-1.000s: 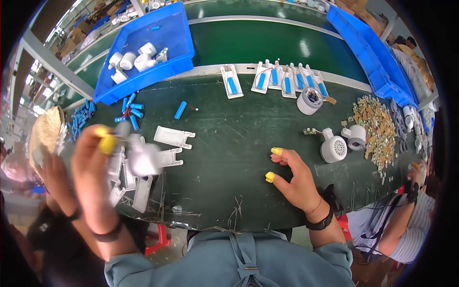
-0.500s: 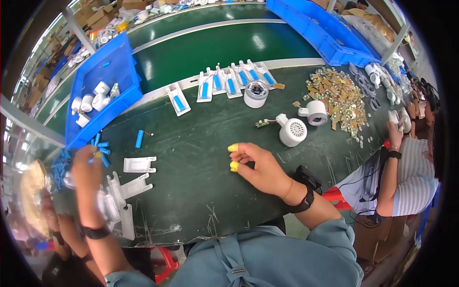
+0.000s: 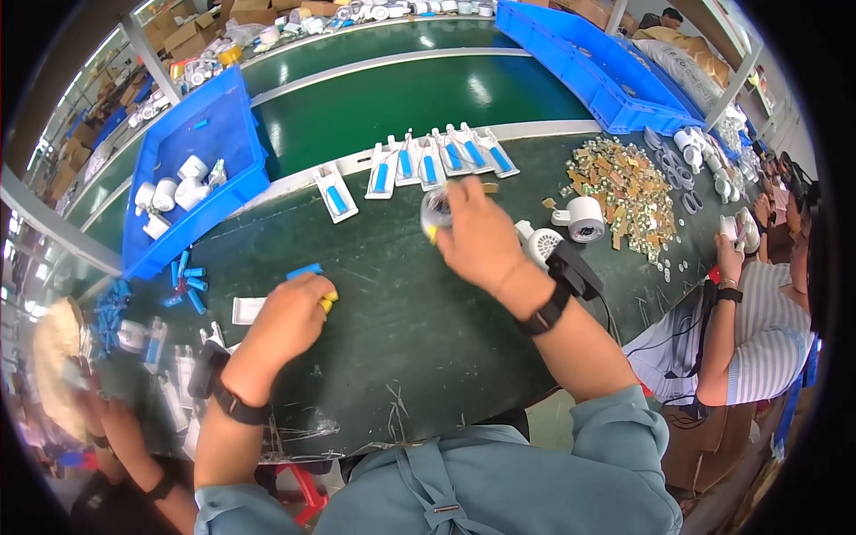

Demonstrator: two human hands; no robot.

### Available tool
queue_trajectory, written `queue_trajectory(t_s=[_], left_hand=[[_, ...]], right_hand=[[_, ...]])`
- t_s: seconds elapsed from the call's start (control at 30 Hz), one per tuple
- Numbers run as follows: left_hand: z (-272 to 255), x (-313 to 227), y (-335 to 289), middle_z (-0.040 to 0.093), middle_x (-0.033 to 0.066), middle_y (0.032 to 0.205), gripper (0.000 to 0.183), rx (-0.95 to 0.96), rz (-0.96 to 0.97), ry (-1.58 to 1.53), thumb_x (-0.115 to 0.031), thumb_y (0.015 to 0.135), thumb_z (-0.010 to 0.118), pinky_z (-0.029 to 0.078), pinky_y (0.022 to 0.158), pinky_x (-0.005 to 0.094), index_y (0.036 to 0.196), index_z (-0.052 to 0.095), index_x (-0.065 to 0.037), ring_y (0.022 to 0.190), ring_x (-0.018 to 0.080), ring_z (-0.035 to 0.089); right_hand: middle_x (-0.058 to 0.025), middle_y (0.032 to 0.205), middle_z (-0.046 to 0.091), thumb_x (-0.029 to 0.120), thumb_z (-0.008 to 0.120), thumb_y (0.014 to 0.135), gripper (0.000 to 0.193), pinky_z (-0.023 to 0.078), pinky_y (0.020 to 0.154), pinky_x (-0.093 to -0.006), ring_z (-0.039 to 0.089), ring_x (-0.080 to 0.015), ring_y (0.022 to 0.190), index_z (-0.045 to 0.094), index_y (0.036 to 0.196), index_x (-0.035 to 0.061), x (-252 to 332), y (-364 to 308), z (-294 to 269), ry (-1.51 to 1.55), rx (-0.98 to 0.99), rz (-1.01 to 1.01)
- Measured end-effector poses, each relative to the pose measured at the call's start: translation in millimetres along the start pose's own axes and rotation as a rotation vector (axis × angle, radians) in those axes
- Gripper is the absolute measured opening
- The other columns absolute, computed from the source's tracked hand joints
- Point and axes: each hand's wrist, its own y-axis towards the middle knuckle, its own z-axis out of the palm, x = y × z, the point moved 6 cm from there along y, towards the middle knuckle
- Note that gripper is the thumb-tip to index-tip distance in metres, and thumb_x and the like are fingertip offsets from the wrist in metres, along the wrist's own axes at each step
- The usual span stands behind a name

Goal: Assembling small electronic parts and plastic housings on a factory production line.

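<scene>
My left hand (image 3: 290, 319), yellow covers on its fingertips, is closed over the table with a blue cylindrical battery (image 3: 305, 271) sticking out beyond its fingers. My right hand (image 3: 481, 236) has its fingers around the rim of a round white housing (image 3: 434, 214) whose open top shows parts inside; the hand hides some of it. Beside the right wrist lies a white head with a round grille (image 3: 541, 243), and past it a similar white unit (image 3: 584, 219). Under my left hand, a white plastic shell (image 3: 248, 310) is partly covered.
White shells with blue batteries (image 3: 382, 174) line the table's far edge. A blue bin (image 3: 218, 201) holding white parts stands at left, another blue bin (image 3: 615, 111) at far right. Small circuit boards (image 3: 624, 192) form a pile at right. Loose batteries (image 3: 189, 283) lie at left. Co-workers sit on both sides.
My left hand has come right from the far left, and the blue battery has moved from its place with it. My right hand has reached forward onto the white housing, which has shifted left.
</scene>
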Motion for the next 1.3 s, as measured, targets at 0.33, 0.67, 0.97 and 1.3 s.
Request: queue_trajectory(t_s=[0.33,0.67,0.97,1.3], left_hand=[[10.3,-52.5,-47.6,0.063,0.0157,0.098,0.024,-0.015,0.034,-0.228,0.005,0.081,0.056,0.051,0.076,0.0404,0.103,0.059,-0.001,0.089,0.0367,0.063],[16.9,-54.8,-48.8,0.062,0.0168,0.099,0.027,-0.055,0.059,-0.249,0.005,0.079,0.056,0.051,0.074,0.0403,0.105,0.058,-0.001,0.086,0.0363,0.063],[9.0,-89.2,-40.1,0.061,0.0147,0.1,0.039,-0.196,0.176,-0.132,0.005,0.074,0.061,0.053,0.072,0.0371,0.111,0.055,-0.004,0.083,0.0372,0.063],[62.4,-84.9,-67.6,0.067,0.004,0.092,0.02,0.147,-0.367,-0.971,0.007,0.086,0.06,0.051,0.07,0.0229,0.106,0.061,0.0,0.083,0.0087,0.064]], right_hand=[[-0.0131,0.12,0.055,0.0,0.064,0.072,0.038,0.047,0.09,-0.0413,0.057,-0.0343,0.106,0.059,0.109,0.0053,43.0,-74.1,-35.8,0.185,0.018,-0.588],[-0.015,0.126,0.051,0.011,0.071,0.069,0.051,0.04,0.103,-0.0466,0.046,-0.0376,0.125,0.056,0.117,0.0029,67.8,-74.6,-8.7,0.283,0.177,-0.595],[-0.0123,0.098,0.063,-0.002,0.068,0.071,0.029,0.051,0.073,-0.0369,0.064,-0.0282,0.092,0.066,0.1,0.0031,37.6,-116.9,-48.3,0.479,-0.124,-0.352],[-0.0139,0.117,0.062,0.023,0.045,0.103,0.035,0.057,0.077,-0.0327,0.066,-0.0238,0.101,0.05,0.13,0.0014,60.1,-182.7,28.3,1.782,0.701,0.829]])
